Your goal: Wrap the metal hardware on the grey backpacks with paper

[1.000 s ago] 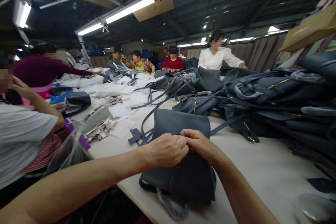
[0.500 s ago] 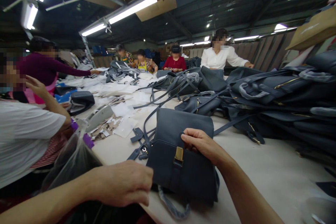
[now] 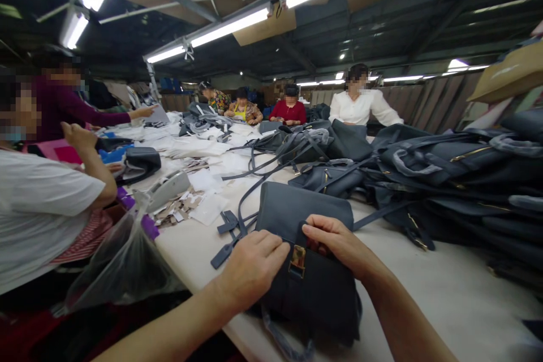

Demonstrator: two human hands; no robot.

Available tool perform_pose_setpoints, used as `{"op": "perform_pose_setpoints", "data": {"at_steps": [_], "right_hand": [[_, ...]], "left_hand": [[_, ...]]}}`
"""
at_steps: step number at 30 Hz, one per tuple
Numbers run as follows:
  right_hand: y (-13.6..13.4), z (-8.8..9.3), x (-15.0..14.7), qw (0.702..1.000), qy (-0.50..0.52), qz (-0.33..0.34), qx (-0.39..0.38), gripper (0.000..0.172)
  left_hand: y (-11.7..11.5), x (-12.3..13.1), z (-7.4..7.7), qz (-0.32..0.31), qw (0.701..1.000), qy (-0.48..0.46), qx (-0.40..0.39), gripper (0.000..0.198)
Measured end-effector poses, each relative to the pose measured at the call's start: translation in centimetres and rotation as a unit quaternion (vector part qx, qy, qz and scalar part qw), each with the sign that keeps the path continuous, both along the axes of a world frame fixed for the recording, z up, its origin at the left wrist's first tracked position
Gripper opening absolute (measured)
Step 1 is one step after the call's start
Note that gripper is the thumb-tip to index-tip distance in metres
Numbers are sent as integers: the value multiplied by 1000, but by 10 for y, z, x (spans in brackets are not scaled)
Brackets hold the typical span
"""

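Left hand: back upward, fingers together and extended toward the right hand, wrist nearly straight. Right hand: fingers curled, pointing back toward the left fingertips and just apart from them. Left forearm and right forearm enter from the lower corners, converging at the hands.

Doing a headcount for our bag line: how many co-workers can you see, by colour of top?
White: 2 (T-shirt, blouse)
Maroon: 1 (long-sleeved top)
Red: 1 (sweater)
Patterned: 2 (shirt, shirt under yellow apron)
Total: 6
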State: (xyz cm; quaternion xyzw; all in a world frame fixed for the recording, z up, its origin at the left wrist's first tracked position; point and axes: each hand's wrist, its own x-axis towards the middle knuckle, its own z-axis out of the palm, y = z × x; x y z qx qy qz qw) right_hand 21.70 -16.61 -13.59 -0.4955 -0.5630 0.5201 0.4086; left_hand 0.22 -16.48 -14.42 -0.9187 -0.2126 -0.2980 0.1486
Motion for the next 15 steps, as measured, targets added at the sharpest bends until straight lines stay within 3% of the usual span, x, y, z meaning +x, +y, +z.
{"op": "perform_pose_setpoints", "data": {"at_steps": [4, 15], "right_hand": [[1, -3, 2, 1000, -1, 0, 7, 42], [6, -9, 4, 999, -4, 4, 34, 37]], "left_hand": [[11, 24, -6, 10, 998, 38, 40, 32], [26, 34, -3, -4, 980, 161, 117, 19]]}}
